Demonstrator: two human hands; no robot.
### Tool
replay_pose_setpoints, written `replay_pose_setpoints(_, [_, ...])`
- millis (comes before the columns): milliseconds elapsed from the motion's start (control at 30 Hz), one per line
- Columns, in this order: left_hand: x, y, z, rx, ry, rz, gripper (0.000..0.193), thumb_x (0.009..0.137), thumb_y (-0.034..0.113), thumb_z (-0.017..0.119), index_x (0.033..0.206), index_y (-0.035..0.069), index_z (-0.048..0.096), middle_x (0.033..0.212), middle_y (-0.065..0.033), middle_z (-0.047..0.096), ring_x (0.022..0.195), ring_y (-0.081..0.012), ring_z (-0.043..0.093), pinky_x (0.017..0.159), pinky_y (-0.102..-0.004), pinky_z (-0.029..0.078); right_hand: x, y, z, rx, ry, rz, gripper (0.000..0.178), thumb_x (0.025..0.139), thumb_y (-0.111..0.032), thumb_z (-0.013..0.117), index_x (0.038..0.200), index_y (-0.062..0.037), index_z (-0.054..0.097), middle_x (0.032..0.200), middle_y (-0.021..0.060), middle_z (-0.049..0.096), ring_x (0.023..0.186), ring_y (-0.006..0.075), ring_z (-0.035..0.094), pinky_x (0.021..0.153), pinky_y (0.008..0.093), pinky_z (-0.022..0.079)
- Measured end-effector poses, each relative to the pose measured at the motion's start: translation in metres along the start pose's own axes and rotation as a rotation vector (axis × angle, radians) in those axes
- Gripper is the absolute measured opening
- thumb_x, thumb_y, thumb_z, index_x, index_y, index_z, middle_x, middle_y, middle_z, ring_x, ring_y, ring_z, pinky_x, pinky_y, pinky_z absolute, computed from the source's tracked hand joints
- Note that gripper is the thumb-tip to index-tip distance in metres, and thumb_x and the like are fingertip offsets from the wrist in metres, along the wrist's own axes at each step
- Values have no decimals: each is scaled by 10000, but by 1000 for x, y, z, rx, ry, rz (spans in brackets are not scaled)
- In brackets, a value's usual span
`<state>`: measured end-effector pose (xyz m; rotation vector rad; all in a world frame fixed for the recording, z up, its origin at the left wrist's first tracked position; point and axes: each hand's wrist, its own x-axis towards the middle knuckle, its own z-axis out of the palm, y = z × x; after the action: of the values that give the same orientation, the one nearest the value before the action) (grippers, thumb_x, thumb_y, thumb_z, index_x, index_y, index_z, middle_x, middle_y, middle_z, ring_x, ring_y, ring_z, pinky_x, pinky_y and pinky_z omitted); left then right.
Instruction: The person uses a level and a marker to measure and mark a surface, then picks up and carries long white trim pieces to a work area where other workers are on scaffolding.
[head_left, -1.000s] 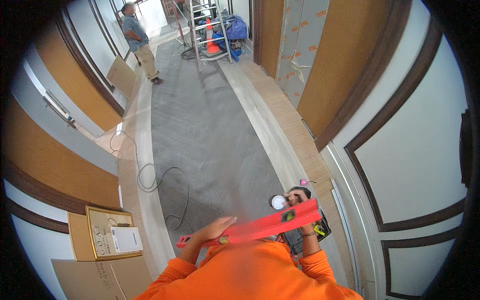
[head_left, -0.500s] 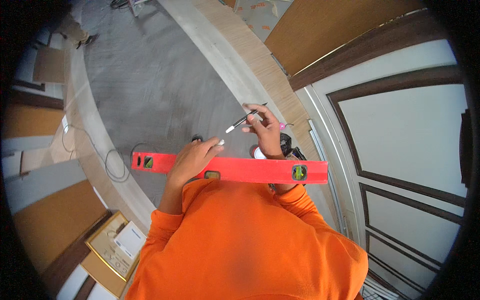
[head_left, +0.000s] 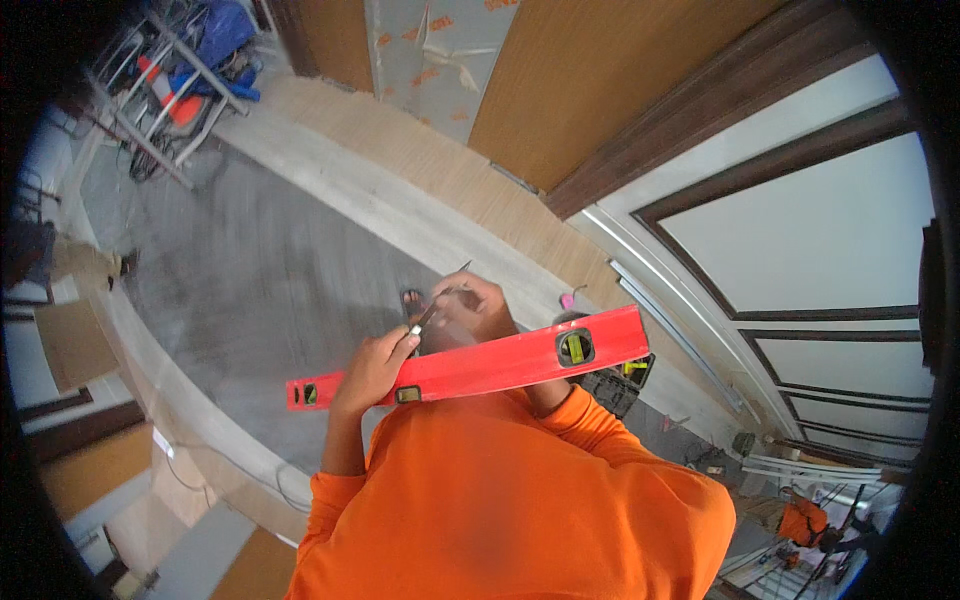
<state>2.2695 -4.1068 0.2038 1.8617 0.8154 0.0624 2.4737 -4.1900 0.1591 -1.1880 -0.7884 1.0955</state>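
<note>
the left hand point(head_left: 375, 370) is curled, pinching the white end of a pen point(head_left: 427, 316); the right hand point(head_left: 478, 308) blurs near its other end, grip unclear. the red level point(head_left: 480, 367) lies across the right forearm, so lowering it could drop the level.

Spirit level point(head_left: 490, 362) solid red with a yellow-green vial point(head_left: 575, 348), pen point(head_left: 430, 314) dark with a white end, shirt point(head_left: 520, 480) plain bright orange, small item on the floor edge point(head_left: 568, 300) pink. Main floor point(head_left: 280, 230) streaky grey, border strip point(head_left: 330, 192) paler grey, outer strip point(head_left: 400, 140) beige wood-grain, door panel point(head_left: 600, 80) orange-brown, wall panel point(head_left: 820, 230) white with dark brown trim point(head_left: 760, 166). Protective sheet point(head_left: 440, 100) grey with repeating orange print (text skipped), cone point(head_left: 183, 108) orange, bundled sheeting point(head_left: 225, 30) blue, ladder point(head_left: 150, 135) silvery, toolbox point(head_left: 612, 390) black.
</note>
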Motion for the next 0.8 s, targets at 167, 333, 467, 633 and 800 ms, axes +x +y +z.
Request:
replay_pose_setpoints(167, [99,-4,-84,81,-98,-18,408,1037,351,459,956,-32,574,775,-253,575,703,-422,543,694,-445,452,116,-13,2,43,-18,69,102,970,-89,630,1020,0,640,887,68,687,761,130,682,663,260,554])
replay_pose_setpoints(333, [184,-12,-149,-178,-145,2,436,1056,362,430,955,-33,585,818,-186,603,741,-278,544,744,-392,454,216,-22,20,164,55,144,173,1016,-164,583,1098,-16,621,936,69,658,866,176,694,736,315,559])
replay_pose_setpoints(467, [268,-46,-206,-268,-126,91,475,1070,394,396,990,-36,582,877,-151,635,817,-267,568,811,-385,460,319,-20,14,436,347,-50,225,1052,-183,509,1212,-47,587,1015,23,606,913,130,656,726,262,537])
replay_pose_setpoints(633, [382,-99,-319,-361,-369,-125,504,1075,448,357,998,3,581,747,-115,599,646,-211,586,647,-335,501,429,-44,-1,715,526,95,357,1053,-291,501,1342,-83,533,1021,-7,568,723,48,447,562,173,367])
replay_pose_setpoints(800, [484,-81,-415,-776,-865,-350,402,1031,433,448,1002,52,572,622,-84,549,413,-139,458,408,-265,385,526,-74,27,679,513,-127,539,1035,-449,502,1475,-146,427,1121,-36,554,607,30,304,464,159,238])
